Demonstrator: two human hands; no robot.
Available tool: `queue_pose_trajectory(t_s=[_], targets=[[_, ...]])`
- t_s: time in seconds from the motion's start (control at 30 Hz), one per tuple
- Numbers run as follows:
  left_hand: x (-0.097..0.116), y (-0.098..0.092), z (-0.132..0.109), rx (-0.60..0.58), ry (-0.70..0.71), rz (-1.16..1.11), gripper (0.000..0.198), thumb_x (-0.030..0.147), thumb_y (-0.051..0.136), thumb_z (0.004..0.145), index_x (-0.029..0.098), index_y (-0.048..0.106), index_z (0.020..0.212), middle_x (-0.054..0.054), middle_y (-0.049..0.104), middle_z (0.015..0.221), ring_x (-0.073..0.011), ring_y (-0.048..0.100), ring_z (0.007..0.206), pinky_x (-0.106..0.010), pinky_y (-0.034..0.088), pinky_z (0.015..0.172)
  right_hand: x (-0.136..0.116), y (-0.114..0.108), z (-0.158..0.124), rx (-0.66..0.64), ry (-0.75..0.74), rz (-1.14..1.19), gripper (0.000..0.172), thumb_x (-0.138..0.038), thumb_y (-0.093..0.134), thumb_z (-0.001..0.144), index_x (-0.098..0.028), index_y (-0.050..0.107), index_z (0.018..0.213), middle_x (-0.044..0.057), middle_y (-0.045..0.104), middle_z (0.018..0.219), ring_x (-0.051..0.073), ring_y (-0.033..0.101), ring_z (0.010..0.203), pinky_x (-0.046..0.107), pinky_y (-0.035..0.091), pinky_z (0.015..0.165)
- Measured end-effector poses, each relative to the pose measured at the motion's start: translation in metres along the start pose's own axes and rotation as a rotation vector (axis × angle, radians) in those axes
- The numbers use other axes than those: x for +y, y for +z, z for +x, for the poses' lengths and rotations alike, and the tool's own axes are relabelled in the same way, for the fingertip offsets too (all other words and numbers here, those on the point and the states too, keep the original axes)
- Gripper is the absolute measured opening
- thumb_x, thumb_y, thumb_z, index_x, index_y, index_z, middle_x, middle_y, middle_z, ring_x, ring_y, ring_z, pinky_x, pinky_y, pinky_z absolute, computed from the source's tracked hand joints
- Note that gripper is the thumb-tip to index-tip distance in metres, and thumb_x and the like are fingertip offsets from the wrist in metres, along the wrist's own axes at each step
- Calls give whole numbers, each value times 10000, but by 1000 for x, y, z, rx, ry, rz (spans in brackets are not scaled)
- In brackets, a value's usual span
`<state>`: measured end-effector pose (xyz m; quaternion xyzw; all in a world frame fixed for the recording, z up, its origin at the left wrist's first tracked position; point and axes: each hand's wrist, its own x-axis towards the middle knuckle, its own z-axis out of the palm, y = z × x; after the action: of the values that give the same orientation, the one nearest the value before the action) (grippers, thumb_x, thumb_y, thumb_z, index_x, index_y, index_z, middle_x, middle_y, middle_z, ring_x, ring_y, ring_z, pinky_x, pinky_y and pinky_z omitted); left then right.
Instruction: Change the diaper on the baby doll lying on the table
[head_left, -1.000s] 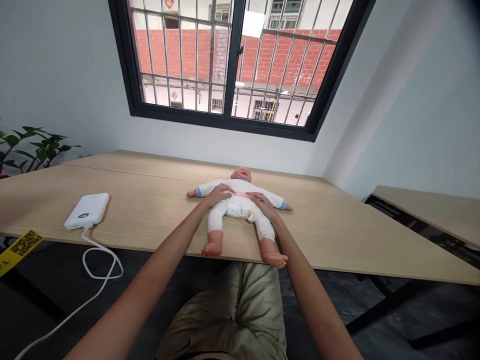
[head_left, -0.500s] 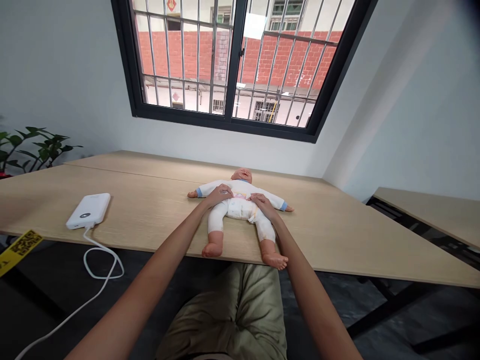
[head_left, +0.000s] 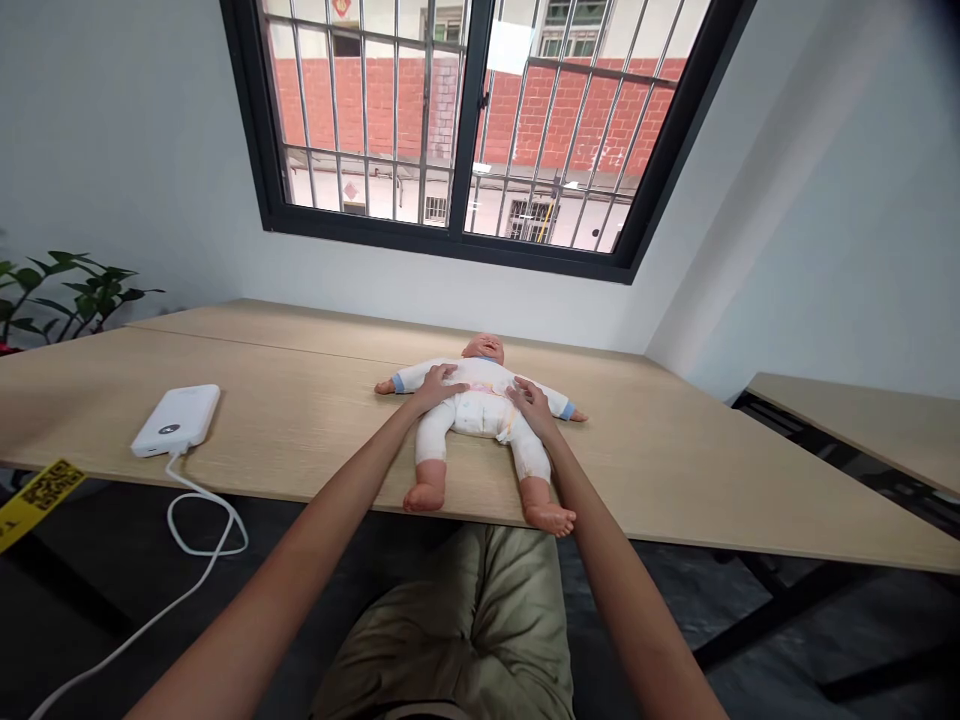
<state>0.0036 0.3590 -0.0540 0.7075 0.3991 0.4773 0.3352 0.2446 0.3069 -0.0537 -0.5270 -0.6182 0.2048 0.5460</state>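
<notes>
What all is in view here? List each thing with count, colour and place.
table: one or more, pale wood, across the middle
doll: one, mostly white clothing, face up on the table
diaper: one, white, around the doll's hips
power bank: one, white, table's left
cable: one, white, from the power bank over the near edge
label: one, yellow, left edge
plant: one, green, left
side table: one, pale wood, right
window: one, dark frame, barred, back wall
trousers: one pair, olive, below
left hand: one, bare, doll's waist
right hand: one, bare, doll's waist
</notes>
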Motion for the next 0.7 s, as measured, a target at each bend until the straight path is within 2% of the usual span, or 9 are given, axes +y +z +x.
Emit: queue_pose_trajectory(t_s=[0.23, 0.33, 0.5, 0.7], targets=[[-12, 1, 5, 40, 11, 15, 630, 474, 742, 695, 158, 539, 1202, -154, 528, 1330, -283, 497, 1255, -367, 384, 1058, 6, 1, 3, 25, 50, -11, 458, -406, 613, 790, -124, 627, 1151, 183, 594, 1271, 226, 549, 1135, 377, 399, 1014], [-11, 0, 4, 57, -26, 17, 625, 470, 748, 685, 163, 545, 1190, -150, 523, 1334, -288, 495, 1257, -356, 384, 1049, 6, 2, 5, 32, 61, -7, 430, -383, 590, 810, -128, 620, 1155, 173, 608, 1255, 212, 549, 1141, 352, 400, 1009], [-7, -1, 1, 15, -122, 16, 657, 446, 771, 661, 177, 519, 1205, -150, 491, 1363, -305, 474, 1278, -370, 366, 1059, 7, 1, 4, 64, 95, -14, 410, -368, 592, 816, -109, 619, 1133, 194, 591, 1256, 218, 541, 1132, 347, 403, 995], [-4, 0, 0, 28, -133, -37, 631, 432, 789, 643, 192, 535, 1168, -142, 483, 1377, -295, 445, 1311, -352, 354, 1069, 4, 0, 3, 82, 122, -25, 387, -352, 589, 818, -111, 615, 1119, 202, 584, 1249, 221, 533, 1114, 346, 403, 987]])
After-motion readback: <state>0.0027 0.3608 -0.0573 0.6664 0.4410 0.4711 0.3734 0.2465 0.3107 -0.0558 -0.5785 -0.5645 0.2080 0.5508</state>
